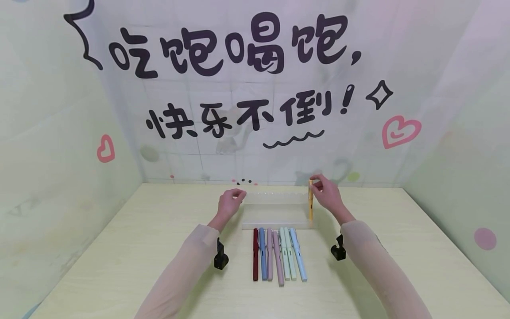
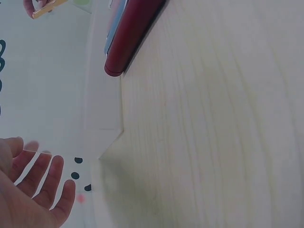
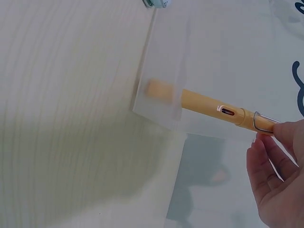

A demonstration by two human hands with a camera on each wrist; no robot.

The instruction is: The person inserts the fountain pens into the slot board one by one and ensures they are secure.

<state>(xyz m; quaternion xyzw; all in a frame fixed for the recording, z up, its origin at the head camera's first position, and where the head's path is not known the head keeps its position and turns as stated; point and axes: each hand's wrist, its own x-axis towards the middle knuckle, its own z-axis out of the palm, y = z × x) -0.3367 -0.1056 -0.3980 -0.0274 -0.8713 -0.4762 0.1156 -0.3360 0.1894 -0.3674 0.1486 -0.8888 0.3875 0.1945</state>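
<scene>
My right hand (image 1: 327,193) pinches the capped end of a yellow-orange fountain pen (image 3: 209,105) between thumb and fingertips. The pen stands upright at the right end of a translucent plastic pen rack (image 1: 275,212). In the right wrist view its lower end shows blurred behind the rack's front lip (image 3: 156,61). At the rack's upper left corner, my left hand (image 1: 229,204) pinches the clear edge, thumb on one side and fingers on the other. In front of the rack lie several capped pens: dark red (image 1: 256,254), blue (image 1: 263,254), mauve, pale green and light blue (image 1: 299,254).
The rack stands on a pale wood-grain table (image 1: 167,266), near its back edge. Behind and at both sides hangs a printed fabric backdrop (image 1: 255,164) with black lettering and pink hearts. Black wrist-camera mounts (image 1: 221,257) sit on both forearms.
</scene>
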